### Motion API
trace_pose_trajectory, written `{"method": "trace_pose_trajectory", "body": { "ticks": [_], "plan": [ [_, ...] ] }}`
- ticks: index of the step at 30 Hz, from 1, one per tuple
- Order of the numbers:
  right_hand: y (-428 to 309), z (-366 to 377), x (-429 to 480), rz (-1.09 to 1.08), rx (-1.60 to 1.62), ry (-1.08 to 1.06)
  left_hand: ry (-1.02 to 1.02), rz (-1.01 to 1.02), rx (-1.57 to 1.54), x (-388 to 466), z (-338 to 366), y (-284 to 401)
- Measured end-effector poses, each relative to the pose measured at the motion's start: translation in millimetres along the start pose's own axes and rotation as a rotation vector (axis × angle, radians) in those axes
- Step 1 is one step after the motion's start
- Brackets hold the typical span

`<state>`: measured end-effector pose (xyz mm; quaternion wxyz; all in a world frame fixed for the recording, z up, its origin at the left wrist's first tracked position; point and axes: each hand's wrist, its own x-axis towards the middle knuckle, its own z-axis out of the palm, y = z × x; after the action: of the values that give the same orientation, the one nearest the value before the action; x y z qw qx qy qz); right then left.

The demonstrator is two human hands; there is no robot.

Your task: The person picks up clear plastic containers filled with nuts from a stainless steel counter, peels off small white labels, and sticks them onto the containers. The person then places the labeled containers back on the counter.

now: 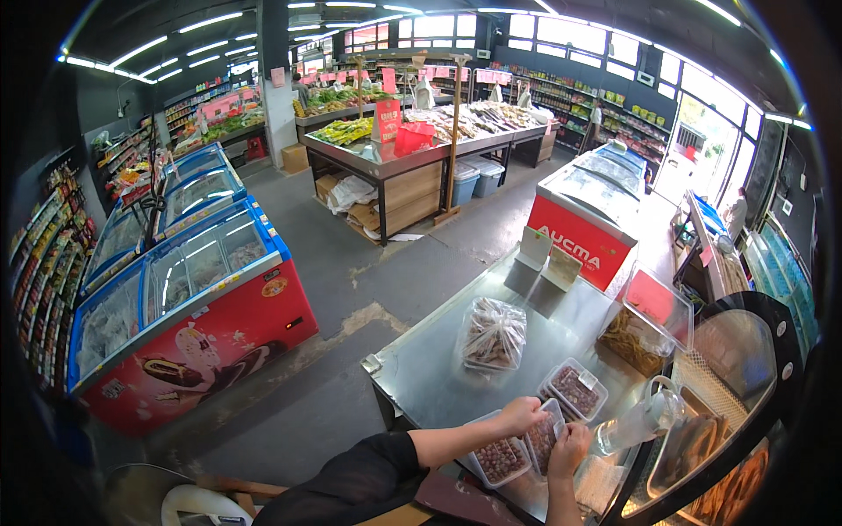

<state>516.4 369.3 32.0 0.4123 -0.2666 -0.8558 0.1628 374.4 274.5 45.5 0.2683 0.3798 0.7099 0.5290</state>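
On the steel table (421,348), my left hand (523,417) and my right hand (569,448) grip opposite sides of a clear plastic container (543,439) filled with small reddish-brown round items. It is tilted between my hands. Beside my left hand lies a second container (498,460) of similar items, without a visible lid over them. A third container (577,392), bearing a white label, rests just beyond my hands. Farther back sits a plastic bag (493,334) around a tub of brownish food. My fingertips are too small to see in detail.
To the right stand a clear water jug (621,429), a bin of dried brownish food (633,342) and a curved glass display case (730,355). Two small upright boxes (561,267) are at the table's far end. Beyond are an AUCMA chest freezer (579,240) and a produce stand (408,167).
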Motion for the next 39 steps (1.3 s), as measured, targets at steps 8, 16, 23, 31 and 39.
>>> {"method": "trace_pose_trajectory", "body": {
  "ticks": [8,16,23,31,39],
  "plan": [
    [-3.4,-9.4,-13.0,-0.144,-0.080,0.038,0.052,0.046,0.105,-24.0,2.2,-13.9],
    [-2.5,-25.7,-24.5,-0.215,-0.148,-0.050,-0.010,-0.062,-0.011,-40.3,3.8,-6.3],
    [-5.7,-39.0,-27.8,-0.325,-0.155,-0.135,-0.009,-0.125,-0.062,-34.3,9.6,-18.0],
    [-3.2,-44.1,-31.5,0.091,0.311,-0.053,-0.104,-0.037,-0.032,-30.3,7.2,-12.7],
    [8.5,-47.4,-50.4,0.762,0.855,0.199,-0.116,-0.095,-0.102,-28.8,15.1,-24.4]
  ]
}}
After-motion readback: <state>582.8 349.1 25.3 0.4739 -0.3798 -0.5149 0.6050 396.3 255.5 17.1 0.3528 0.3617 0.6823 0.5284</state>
